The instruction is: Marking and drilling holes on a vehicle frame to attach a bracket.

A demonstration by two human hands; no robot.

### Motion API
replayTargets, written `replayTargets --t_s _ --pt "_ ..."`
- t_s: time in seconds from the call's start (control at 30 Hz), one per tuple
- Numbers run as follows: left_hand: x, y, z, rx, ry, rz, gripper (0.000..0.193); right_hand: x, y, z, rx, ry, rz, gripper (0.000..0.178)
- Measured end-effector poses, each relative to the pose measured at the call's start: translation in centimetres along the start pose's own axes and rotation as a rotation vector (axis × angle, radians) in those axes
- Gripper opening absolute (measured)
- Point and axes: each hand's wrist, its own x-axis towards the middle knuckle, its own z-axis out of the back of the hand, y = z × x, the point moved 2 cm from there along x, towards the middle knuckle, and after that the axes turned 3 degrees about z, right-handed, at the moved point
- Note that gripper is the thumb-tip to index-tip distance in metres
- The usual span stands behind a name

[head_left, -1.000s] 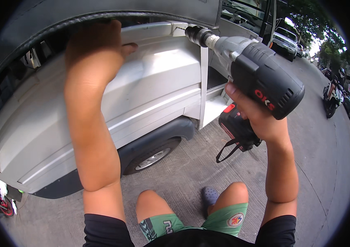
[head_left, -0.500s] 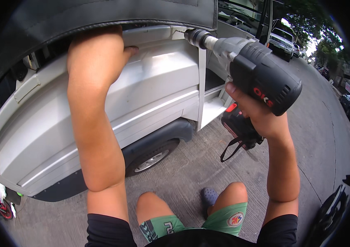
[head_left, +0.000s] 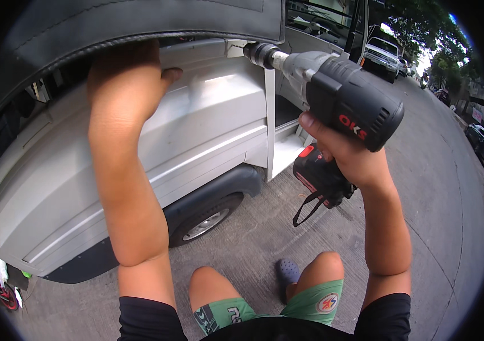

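Right hand (head_left: pixel 347 153) wrapped tight round grip of black cordless drill (head_left: pixel 338 108), raised overhead w/ nose (head_left: pixel 262 55) pressed at top edge of silver truck body (head_left: pixel 196 131), just under dark panel (head_left: pixel 139 23). Left hand (head_left: pixel 125 79) lifted up against underside of that panel, thumb out on the body; fingers hidden, can't tell if gripping. Wheel (head_left: pixel 205 224) below, concrete ground (head_left: pixel 253 238).

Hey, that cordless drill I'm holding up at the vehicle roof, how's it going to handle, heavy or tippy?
The drill probably feels bottom-heavy: a bulky battery pack sits below the right hand. Its rigid body likely won't flex. The loose wrist strap dangles, so it's floppy.
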Motion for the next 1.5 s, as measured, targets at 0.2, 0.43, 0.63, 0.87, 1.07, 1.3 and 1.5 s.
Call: replayTargets --t_s 0.2,0.43,0.63,0.87,1.07,1.3,1.5 --pt "0.7 -0.6 1.1 -0.054 0.277 0.119 0.058 -0.2 0.3 0.1 -0.076 -0.024 0.066 0.032" --pt "0.8 -0.7 1.4 -0.023 0.322 0.126 0.057 -0.2 0.3 0.1 -0.123 -0.027 0.104 0.031" --pt "0.3 -0.2 0.1 -0.017 0.076 0.024 0.04 -0.1 0.4 0.5 -0.11 -0.012 0.113 0.033" --pt "0.0 -0.2 0.3 -0.02 0.015 -0.016 0.045 0.1 0.2 0.1 -0.044 -0.01 0.054 0.034" --pt "-0.1 -0.3 0.1 -0.027 -0.01 -0.01 0.046 -0.1 0.0 0.2 -0.112 -0.017 0.131 0.033" --pt "0.7 -0.6 0.8 -0.076 0.251 0.094 0.051 0.1 0.0 0.1 -0.09 -0.019 0.068 0.034" --pt "0.5 -0.2 0.6 -0.077 0.18 0.036 0.048 0.1 0.2 0.0 -0.044 -0.008 0.04 0.032"
